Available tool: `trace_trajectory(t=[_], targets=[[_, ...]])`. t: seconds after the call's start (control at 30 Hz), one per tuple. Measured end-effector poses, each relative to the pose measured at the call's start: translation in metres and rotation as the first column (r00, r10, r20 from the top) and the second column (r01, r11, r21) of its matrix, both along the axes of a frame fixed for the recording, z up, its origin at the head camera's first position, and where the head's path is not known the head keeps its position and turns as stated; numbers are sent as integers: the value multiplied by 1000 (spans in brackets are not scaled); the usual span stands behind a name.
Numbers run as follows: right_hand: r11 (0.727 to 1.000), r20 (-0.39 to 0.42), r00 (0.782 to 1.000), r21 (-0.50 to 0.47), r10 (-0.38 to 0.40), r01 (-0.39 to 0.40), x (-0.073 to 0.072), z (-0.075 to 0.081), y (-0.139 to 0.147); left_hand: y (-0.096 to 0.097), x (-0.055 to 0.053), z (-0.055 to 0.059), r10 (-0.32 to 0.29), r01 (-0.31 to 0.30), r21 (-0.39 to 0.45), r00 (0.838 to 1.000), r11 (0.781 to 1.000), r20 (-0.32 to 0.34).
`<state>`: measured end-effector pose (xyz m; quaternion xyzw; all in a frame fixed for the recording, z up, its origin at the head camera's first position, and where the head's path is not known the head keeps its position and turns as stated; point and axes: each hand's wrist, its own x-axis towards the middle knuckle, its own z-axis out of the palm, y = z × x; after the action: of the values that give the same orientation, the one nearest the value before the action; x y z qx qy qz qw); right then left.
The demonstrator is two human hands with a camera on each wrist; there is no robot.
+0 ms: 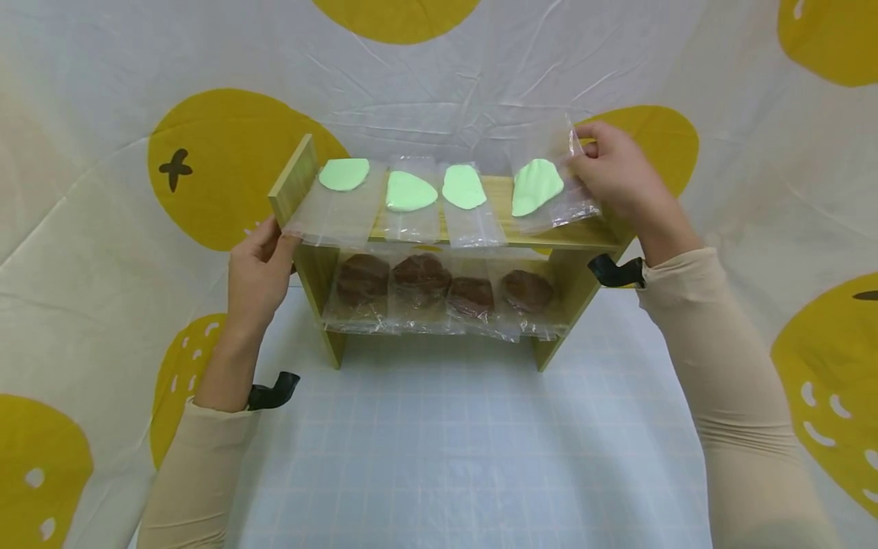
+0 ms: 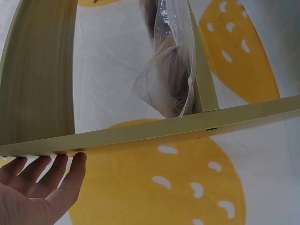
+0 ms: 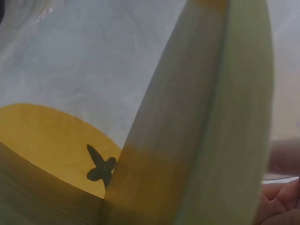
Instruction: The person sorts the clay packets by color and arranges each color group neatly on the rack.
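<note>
My right hand (image 1: pixel 613 168) pinches the edge of a clear zip bag (image 1: pixel 583 200) holding a flat pale green piece (image 1: pixel 537 187), at the right end of the upper shelf. In the right wrist view, part of a hand (image 3: pixel 281 204) shows behind a pale wooden panel (image 3: pixel 229 122). My left hand (image 1: pixel 259 263) is at the left side of the wooden rack (image 1: pixel 293 177); the left wrist view shows its fingertips (image 2: pixel 79 159) touching the outer face of the side panel (image 2: pixel 154 130). Other bags with pale green pieces (image 1: pixel 411 192) lie along the upper shelf.
On the lower shelf sit several clear bags with dark brown pieces (image 1: pixel 421 278), their ends hanging over the front edge. The rack stands on a pale checked table (image 1: pixel 439 442). Behind it hangs a white cloth with yellow fruit shapes (image 1: pixel 226 152).
</note>
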<state>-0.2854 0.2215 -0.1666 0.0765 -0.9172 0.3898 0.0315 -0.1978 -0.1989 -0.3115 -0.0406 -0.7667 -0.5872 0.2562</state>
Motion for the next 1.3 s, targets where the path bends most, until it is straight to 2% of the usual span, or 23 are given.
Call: trace_trajectory(t=[0.1,0.27,0.43,0.5,0.63,0.7,0.77,0.8,0.87,1.0,1.1,1.3], targets=[[995,-29,1000,97,6,-3,1,-1,-1,1,-1,0,-7,7,1,1000,1000,-5],[982,-79,997,187,10,5,3,-1,-1,1,-3,-1,-14,14,7,1000,1000,-4],[971,-205,978,239,29,22,8,1,1,0,-3,-1,1,-1,-17,1000,1000,9],[971,-232,972,236,29,27,11,2,2,-1,-4,0,6,-6,-28,1000,1000,13],[987,-225,974,162,17,20,18,4,6,-3,-4,0,5,-4,-36,999,999,32],[998,-213,977,60,19,-7,22,3,8,-4,-5,1,2,0,-40,999,999,45],[996,-212,977,-79,33,-51,27,1,9,-5,-5,1,-2,5,-52,999,999,54],[985,-215,976,-156,42,-77,30,0,10,-5,-5,1,-3,6,-57,998,998,59],[936,-233,970,-320,72,-146,36,-4,12,-6,-5,2,-3,8,-68,998,998,65],[787,-282,949,-550,139,-279,51,-11,14,-6,-4,3,6,-1,-66,997,998,73],[701,-317,932,-624,176,-345,63,-21,12,-6,-2,5,15,-12,-55,998,998,60],[619,-386,892,-648,236,-444,87,-52,8,-5,4,6,42,-41,-76,999,996,12]])
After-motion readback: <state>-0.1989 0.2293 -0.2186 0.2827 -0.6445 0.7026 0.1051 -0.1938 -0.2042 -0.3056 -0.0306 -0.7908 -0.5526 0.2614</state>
